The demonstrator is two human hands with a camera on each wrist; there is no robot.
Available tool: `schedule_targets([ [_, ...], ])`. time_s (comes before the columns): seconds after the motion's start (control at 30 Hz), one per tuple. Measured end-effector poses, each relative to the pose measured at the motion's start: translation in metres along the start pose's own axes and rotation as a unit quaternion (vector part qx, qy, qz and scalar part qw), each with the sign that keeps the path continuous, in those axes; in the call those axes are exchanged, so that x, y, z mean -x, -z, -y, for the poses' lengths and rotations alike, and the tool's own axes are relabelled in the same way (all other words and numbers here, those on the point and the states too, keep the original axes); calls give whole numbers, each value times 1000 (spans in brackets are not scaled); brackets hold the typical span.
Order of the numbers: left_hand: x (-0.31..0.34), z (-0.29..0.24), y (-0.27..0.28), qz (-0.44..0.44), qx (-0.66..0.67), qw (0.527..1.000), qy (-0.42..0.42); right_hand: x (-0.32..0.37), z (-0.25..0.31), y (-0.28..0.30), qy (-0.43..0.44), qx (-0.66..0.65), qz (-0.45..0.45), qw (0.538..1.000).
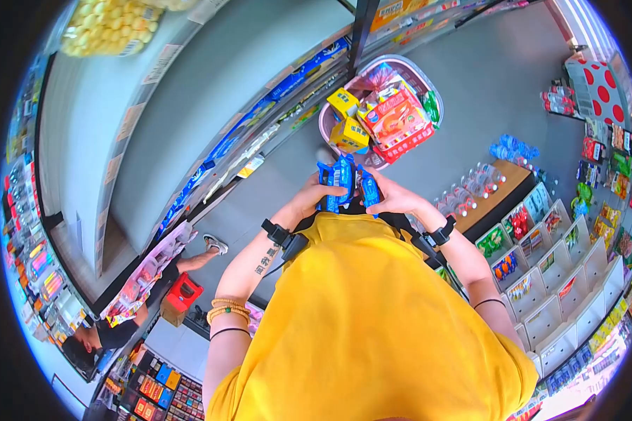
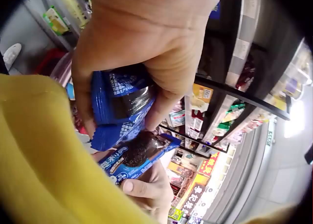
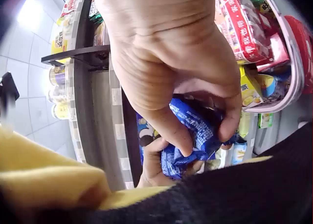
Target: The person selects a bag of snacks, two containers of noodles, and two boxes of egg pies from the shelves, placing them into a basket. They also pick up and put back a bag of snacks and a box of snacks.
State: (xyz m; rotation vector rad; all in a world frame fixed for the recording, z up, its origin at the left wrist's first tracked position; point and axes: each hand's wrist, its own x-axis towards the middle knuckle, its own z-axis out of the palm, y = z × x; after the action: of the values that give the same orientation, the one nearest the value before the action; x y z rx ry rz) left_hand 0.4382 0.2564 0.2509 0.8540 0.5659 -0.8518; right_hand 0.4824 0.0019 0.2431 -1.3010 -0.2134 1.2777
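Note:
Both hands hold small blue snack packets in front of the yellow shirt. The left hand (image 1: pixel 314 196) grips blue packets (image 1: pixel 338 184), its thumb across them. Beside it the right hand (image 1: pixel 396 197) pinches another blue packet (image 1: pixel 369 191). In the left wrist view the left hand (image 2: pixel 146 43) has fingers around a crinkled blue packet (image 2: pixel 122 104); a packet with a dark cookie picture (image 2: pixel 137 157) lies just below, at the other hand's fingers. The right wrist view shows the right hand (image 3: pixel 176 63) with thumb and fingers on a blue packet (image 3: pixel 193 124).
Beyond the hands, a pink-rimmed basket (image 1: pixel 439 88) on the floor holds yellow boxes, a red-and-white pack and other goods. Shelving (image 1: pixel 260 105) runs along the left. Bottles (image 1: pixel 470 189) and white compartments (image 1: pixel 548 281) stand at the right. Another person (image 1: pixel 112 330) is at the lower left.

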Motion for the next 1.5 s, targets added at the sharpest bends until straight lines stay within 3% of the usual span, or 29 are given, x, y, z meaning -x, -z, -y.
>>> schedule_targets([
  [0.07,-6,11,9,6,47,998,28,-2,-13,-5,0,-11,21,1000],
  [0.2,-17,38,44,-23,13,999,35,-14,-65,0,14,-89,12,996],
  [0.23,-16,42,49,-24,13,999,33,-19,-85,2,18,-88,-62,994],
  [0.3,-14,40,62,-33,11,999,18,-25,-90,15,-145,34,-175,973],
  [0.4,-15,59,85,-63,9,998,-9,-53,-122,40,-161,61,-219,960],
  [0.43,-8,55,84,-74,12,997,-36,-65,-142,41,-93,23,-266,959],
  [0.47,3,46,80,-76,20,996,-52,-76,-163,52,-110,2,-243,964],
  [0.57,19,40,82,-109,19,988,-105,-95,-173,54,-137,-51,-317,937],
  [0.6,17,46,91,-116,23,988,-95,-96,-154,52,-209,-62,-291,931],
  [0.63,17,51,97,-122,29,989,-82,-106,-166,57,-220,-78,-321,918],
  [0.7,33,49,95,-140,55,982,-110,-125,-201,78,-205,-95,-292,929],
  [0.77,48,45,90,-151,85,977,-128,-136,-188,74,-283,-74,-346,891],
  [0.83,63,39,86,-155,88,975,-131,-144,-193,83,-304,-85,-306,898],
  [1.1,49,36,102,-126,38,984,-117,-129,-184,73,-203,-70,-355,910],
  [1.23,38,22,96,-113,-2,990,-85,-114,-169,65,-249,18,-380,891],
  [1.27,35,17,94,-111,-11,990,-86,-106,-149,49,-221,-16,-415,882],
  [1.5,25,4,79,-95,-51,990,-95,-112,-164,45,-185,-75,-455,868],
])
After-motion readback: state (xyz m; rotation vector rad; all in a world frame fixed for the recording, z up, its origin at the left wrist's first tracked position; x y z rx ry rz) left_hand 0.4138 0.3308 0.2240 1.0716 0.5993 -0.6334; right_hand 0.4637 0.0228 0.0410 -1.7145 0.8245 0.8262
